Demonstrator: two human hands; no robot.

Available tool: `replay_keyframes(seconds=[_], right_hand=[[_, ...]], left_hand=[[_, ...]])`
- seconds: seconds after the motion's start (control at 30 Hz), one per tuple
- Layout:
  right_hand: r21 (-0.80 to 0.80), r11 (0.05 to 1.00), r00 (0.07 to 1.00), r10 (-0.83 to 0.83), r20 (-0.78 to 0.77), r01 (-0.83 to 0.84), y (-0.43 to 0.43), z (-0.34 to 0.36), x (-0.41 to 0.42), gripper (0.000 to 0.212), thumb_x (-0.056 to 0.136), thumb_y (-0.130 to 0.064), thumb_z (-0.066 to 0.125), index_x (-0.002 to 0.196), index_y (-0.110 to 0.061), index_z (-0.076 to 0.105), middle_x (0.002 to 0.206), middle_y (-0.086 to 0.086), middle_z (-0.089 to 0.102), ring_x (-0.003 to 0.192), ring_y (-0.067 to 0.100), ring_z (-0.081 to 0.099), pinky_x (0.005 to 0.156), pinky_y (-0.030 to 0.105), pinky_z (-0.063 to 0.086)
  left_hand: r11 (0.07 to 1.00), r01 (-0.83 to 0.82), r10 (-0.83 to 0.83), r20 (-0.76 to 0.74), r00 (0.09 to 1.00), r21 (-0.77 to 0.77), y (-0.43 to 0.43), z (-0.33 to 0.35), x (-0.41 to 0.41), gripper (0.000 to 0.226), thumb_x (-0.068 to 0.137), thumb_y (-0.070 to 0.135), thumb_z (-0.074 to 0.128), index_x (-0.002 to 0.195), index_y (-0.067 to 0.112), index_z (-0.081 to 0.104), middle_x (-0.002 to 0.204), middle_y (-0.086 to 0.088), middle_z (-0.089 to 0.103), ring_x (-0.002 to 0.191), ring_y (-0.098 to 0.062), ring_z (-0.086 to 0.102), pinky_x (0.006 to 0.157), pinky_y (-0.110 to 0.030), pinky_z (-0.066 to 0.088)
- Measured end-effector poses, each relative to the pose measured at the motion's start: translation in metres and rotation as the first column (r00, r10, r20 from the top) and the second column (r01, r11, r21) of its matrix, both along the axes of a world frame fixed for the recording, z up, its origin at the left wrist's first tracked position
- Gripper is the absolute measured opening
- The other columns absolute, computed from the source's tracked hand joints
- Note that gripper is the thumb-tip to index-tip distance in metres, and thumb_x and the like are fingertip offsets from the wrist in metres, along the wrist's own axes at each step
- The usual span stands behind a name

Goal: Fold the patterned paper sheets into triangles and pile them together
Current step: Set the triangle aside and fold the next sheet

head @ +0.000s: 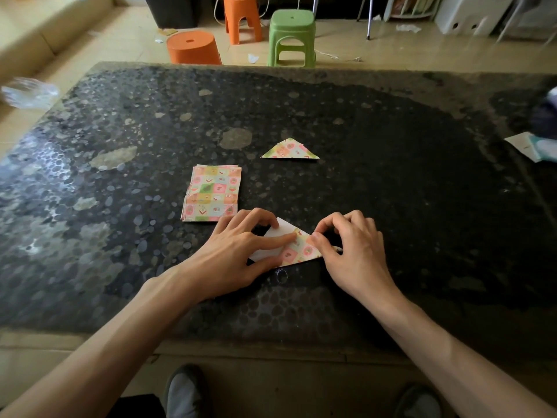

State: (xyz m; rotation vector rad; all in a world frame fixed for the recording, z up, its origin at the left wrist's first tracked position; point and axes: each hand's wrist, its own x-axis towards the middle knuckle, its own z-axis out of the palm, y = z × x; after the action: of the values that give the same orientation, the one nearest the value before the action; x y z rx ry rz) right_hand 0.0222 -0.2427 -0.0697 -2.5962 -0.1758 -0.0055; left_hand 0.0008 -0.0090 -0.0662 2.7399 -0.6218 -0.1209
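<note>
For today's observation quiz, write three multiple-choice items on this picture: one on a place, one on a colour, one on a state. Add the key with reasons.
1. Where is the finished triangle? A on the stack; B beyond the stack, to its right; C on the floor.
2. The rightmost stool is: A green; B blue; C white.
3. The sheet held by the left hand and right hand is: A crumpled; B flat, unfolded; C partly folded.
Key: B, it lies alone on the table; A, its plastic is plainly green; C, a patterned flap lies over the white back.
</note>
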Motion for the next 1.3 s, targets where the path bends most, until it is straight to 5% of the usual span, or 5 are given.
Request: replay_keyframes(seconds=[0.5, 0.73, 1.3], right_hand=[[-0.036, 0.999, 1.0, 0.023, -0.011, -0.023, 0.0003, 0.0027, -0.0021, 0.028, 0.089, -0.061, 0.065, 0.102, -0.037, 0.056, 0.108, -0.01, 0.044, 0.105, 0.011, 0.041, 0.083, 0.027, 0.028], [-0.099, 0.992, 0.985, 0.062, -0.159, -0.079, -0.0005, 0.009, -0.0003, 0.065, 0.066, -0.09, 0.062, 0.108, -0.042, 0.051, 0.114, -0.012, 0.035, 0.109, 0.009, 0.031, 0.089, 0.028, 0.028], [-0.174, 0.983, 0.992, 0.04, -0.116, -0.06, 0.0045, 0.003, -0.003, 0.076, 0.058, -0.099, 0.057, 0.108, -0.043, 0.044, 0.113, -0.012, 0.03, 0.104, 0.009, 0.024, 0.087, 0.03, 0.028]], left_hand=[[1.0, 0.007, -0.007, 0.006, 1.0, 0.023, -0.0013, 0.0027, 0.0021, 0.048, 0.098, 0.062, 0.042, 0.145, 0.056, 0.045, 0.14, 0.015, 0.037, 0.132, -0.007, 0.033, 0.115, -0.035, 0.026], [1.0, 0.004, -0.004, 0.026, 1.0, 0.013, -0.0017, 0.002, 0.0019, 0.046, 0.099, 0.064, 0.043, 0.144, 0.056, 0.047, 0.137, 0.015, 0.039, 0.128, -0.007, 0.035, 0.113, -0.037, 0.03], [1.0, 0.008, -0.008, -0.015, 1.0, 0.014, -0.0022, 0.0058, -0.0011, 0.056, 0.096, 0.071, 0.028, 0.146, 0.055, 0.046, 0.14, 0.014, 0.037, 0.131, -0.006, 0.031, 0.115, -0.035, 0.027]])
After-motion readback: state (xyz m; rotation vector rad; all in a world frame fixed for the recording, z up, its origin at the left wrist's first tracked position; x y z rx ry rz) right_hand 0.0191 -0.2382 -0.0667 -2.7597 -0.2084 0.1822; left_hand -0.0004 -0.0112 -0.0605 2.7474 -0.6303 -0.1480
